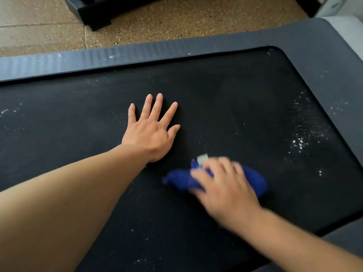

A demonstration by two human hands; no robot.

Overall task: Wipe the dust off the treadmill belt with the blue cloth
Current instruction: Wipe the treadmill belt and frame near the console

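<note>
On the treadmill belt (pixel 216 91), the right hand (pixel 225 185) clutches the bunched blue cloth (pixel 178 179) while the left hand (pixel 151 130) lies flat, fingers spread; careless sweeps could scatter the white dust (pixel 300 142) onto the side rail (pixel 334 79).

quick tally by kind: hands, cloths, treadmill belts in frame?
Hands: 2, left hand flat on the belt, right hand on the cloth
Blue cloth: 1
Treadmill belt: 1
Total: 4
</note>
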